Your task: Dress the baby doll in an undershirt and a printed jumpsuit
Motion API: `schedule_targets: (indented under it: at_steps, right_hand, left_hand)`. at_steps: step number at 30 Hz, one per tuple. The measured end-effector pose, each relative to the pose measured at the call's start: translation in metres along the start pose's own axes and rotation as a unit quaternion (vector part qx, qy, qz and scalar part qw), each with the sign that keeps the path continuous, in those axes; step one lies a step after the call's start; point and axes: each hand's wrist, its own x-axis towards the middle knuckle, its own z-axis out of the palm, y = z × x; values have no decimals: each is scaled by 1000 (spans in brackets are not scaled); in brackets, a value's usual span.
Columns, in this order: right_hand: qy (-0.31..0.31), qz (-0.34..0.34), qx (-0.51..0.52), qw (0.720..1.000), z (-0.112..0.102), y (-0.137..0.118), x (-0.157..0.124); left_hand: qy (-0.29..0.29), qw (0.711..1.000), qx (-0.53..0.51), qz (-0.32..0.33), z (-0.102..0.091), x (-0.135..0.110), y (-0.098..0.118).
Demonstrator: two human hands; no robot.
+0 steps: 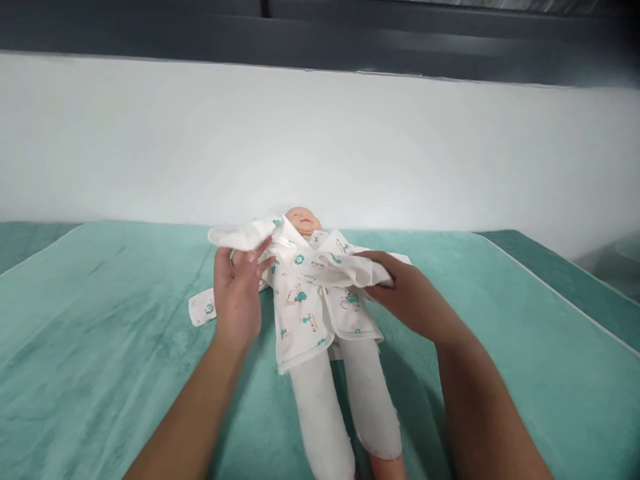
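A baby doll (303, 221) lies on its back on a teal padded mat (100, 320), head toward the wall. It wears a white printed jacket (305, 307) and white trousers (320, 413). My left hand (237, 293) is closed on the jacket's raised sleeve (240, 235) at the doll's left side of the picture. My right hand (400, 293) grips the folded front flap and other sleeve (350, 268) over the doll's chest. Both forearms reach in from the bottom edge.
A white wall (320, 147) rises directly behind the mat, with a dark band above it. A piece of printed fabric (203, 308) lies flat on the mat under my left hand. The mat's right edge drops off near the right side.
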Motion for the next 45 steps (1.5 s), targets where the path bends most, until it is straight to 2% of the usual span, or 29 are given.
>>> schedule_targets:
  at_steps: [3,5,8,11,15,18,22,26,29,32,34,36,38,40,42,45]
  right_hand:
    - [112,60,108,986,1,-1,2]
    - [140,72,215,964,5,-7,1]
    - [107,90,342,929,12,-16,-3]
    - [69,108,390,912,17,-20,-8]
    - [12,103,404,909,22,-20,-11]
    - [-22,56,387,920,24,-24,-10]
    - [-52,-31,295,954,23,-42,-15]
    - [-89,-73,216,970,22,-59,-41]
    - [-127,-50,222,966,23,-64,-74]
    - [-131,-29,208,969,13,-74,-103]
    - [-90,-40,164,982,-5,-88,-114]
    - [-19,-83,104,991,-30,-109,-121]
    - [34,-162,41,985,-57,-134,-127]
    - [65,-252,-23,965,-83,-159,-137]
    - [83,-319,-87,940,-102,-183,-151]
    - [55,-403,-164,899,-118,-209,-176]
  left_hand:
    - [-65,988,124,70,4,-8,1]
    - [-127,962,218,101,10,-17,4]
    - [-223,907,332,132,20,-27,9]
    - [-259,868,385,177,26,-32,12]
    - [-257,863,384,204,27,-32,13]
    - [-231,867,385,216,29,-32,15]
    - [-172,865,403,246,35,-40,25]
    - [-125,875,390,258,33,-61,46]
    - [-104,870,408,256,26,-83,71]
    - [-107,829,462,297,20,-102,107]
    - [-99,789,503,338,20,-109,137]
    - [-85,757,538,361,24,-113,171]
    - [-82,748,553,358,32,-116,208]
    - [-92,768,539,333,42,-121,243]
    - [-98,808,501,295,53,-130,275]
    - [-73,870,432,228,66,-147,312]
